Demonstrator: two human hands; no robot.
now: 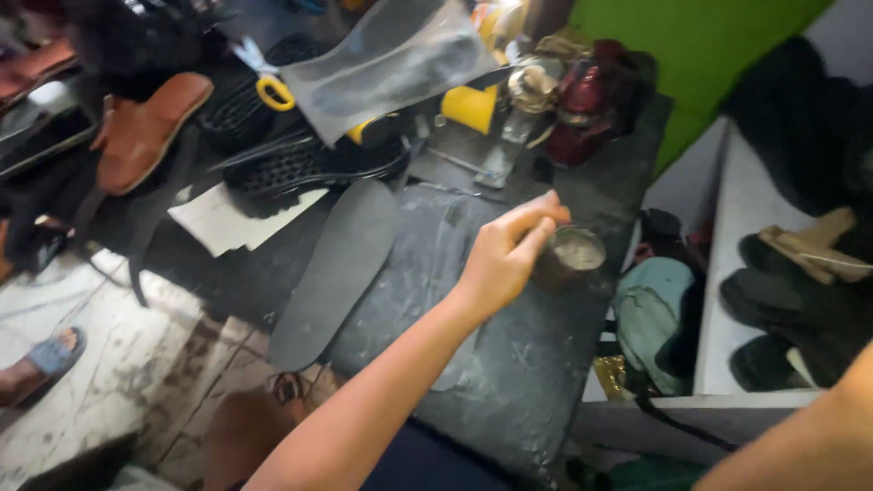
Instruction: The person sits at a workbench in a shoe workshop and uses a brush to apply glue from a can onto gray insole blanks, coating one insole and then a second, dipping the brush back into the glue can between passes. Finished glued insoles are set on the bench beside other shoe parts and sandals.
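Observation:
My left hand reaches out over a dark, scuffed work slab. Its fingers are pinched together right at the rim of a small round tin holding pale paste. Nothing shows between the fingertips. A long black insole lies flat on the slab, left of the hand. Only my right forearm shows at the bottom right corner; the hand itself is out of frame.
Black treaded soles, a brown leather sandal piece, yellow-handled scissors, a clear plastic sheet and a yellow container crowd the back. A white shelf with dark shoes stands right. Another person's sandalled foot rests at left.

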